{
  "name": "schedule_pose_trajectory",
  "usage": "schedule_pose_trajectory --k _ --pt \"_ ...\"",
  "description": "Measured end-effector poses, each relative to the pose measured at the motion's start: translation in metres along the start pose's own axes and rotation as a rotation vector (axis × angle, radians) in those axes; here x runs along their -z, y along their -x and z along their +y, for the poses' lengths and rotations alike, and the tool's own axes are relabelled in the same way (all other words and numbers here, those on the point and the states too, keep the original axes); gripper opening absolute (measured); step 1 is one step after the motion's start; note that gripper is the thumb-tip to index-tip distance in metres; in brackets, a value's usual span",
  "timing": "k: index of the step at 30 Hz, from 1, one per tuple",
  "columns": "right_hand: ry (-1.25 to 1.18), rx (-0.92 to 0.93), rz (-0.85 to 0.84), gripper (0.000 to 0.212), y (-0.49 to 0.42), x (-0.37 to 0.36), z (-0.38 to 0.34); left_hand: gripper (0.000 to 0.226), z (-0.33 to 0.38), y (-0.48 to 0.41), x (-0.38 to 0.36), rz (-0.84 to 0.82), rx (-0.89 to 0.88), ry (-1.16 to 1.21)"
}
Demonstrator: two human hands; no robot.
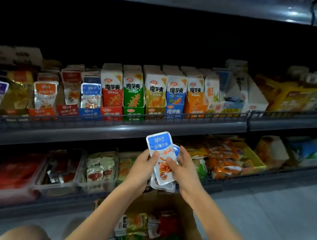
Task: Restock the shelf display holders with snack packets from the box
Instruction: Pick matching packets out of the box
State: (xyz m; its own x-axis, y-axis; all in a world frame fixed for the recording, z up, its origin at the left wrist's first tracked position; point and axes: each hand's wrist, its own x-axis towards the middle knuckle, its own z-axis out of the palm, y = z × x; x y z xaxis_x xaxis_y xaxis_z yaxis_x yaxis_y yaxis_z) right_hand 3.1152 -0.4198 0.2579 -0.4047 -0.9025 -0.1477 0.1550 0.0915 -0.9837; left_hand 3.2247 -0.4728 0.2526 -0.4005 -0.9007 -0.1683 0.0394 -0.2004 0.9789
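Note:
A small stack of blue-and-white snack packets [161, 155] is held upright in front of the lower shelf. My left hand [142, 169] grips its left edge with the thumb across the front packet, and my right hand [182, 167] grips the right edge. Below my arms stands an open cardboard box [192, 221] with several mixed packets inside. On the upper shelf, a blue display holder [90, 101] carries matching blue packets, with an orange holder [43, 98] and a red holder [69, 93] to its left.
A row of tall snack cartons [152, 92] fills the upper shelf behind a wire rail [193, 116]. The lower shelf has clear bins [97, 170] and a yellow basket [251, 155] of packets. Tiled floor lies to the right, and my knees show at the bottom.

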Motion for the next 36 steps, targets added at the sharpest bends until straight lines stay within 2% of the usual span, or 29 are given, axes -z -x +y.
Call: schedule_pose_trajectory --k 2,6,8,11,14,18,24,28,30,32,36 --pt "-0.039 0.003 0.001 0.033 -0.002 0.004 -0.005 0.024 0.006 -0.004 -0.007 -0.011 -0.009 0.011" --pt "-0.029 0.028 0.020 0.037 -0.014 0.012 -0.012 0.027 0.017 -0.017 -0.024 0.008 -0.164 -0.203" --pt "0.018 0.084 0.058 0.036 -0.019 0.014 -0.017 0.030 0.024 -0.024 -0.036 0.017 -0.185 -0.245" --pt "0.055 0.161 0.082 0.033 -0.029 0.020 -0.028 0.020 0.032 -0.035 -0.046 0.048 -0.129 -0.164" --pt "0.049 0.173 0.028 0.030 -0.040 0.018 -0.038 0.019 0.038 -0.041 -0.034 0.048 -0.089 -0.059" --pt "0.019 0.191 -0.040 0.032 -0.049 -0.011 -0.044 0.019 0.054 -0.038 0.006 0.113 -0.138 -0.089" --pt "-0.031 0.140 -0.150 0.023 -0.063 -0.105 -0.049 0.024 0.087 -0.030 0.095 0.349 -0.232 -0.282" --pt "-0.206 -0.035 -0.217 0.020 -0.082 -0.165 -0.060 0.020 0.109 -0.028 0.163 0.326 -0.282 -0.260" --pt "-0.229 -0.046 -0.210 0.017 -0.094 -0.190 -0.067 0.014 0.117 -0.030 0.198 0.343 -0.295 -0.242" --pt "-0.216 0.057 -0.170 0.014 -0.108 -0.212 -0.074 0.014 0.122 -0.037 0.227 0.360 -0.294 -0.213" --pt "-0.196 0.350 -0.137 0.022 -0.135 -0.246 -0.094 0.036 0.136 -0.069 0.250 0.352 -0.367 -0.290"
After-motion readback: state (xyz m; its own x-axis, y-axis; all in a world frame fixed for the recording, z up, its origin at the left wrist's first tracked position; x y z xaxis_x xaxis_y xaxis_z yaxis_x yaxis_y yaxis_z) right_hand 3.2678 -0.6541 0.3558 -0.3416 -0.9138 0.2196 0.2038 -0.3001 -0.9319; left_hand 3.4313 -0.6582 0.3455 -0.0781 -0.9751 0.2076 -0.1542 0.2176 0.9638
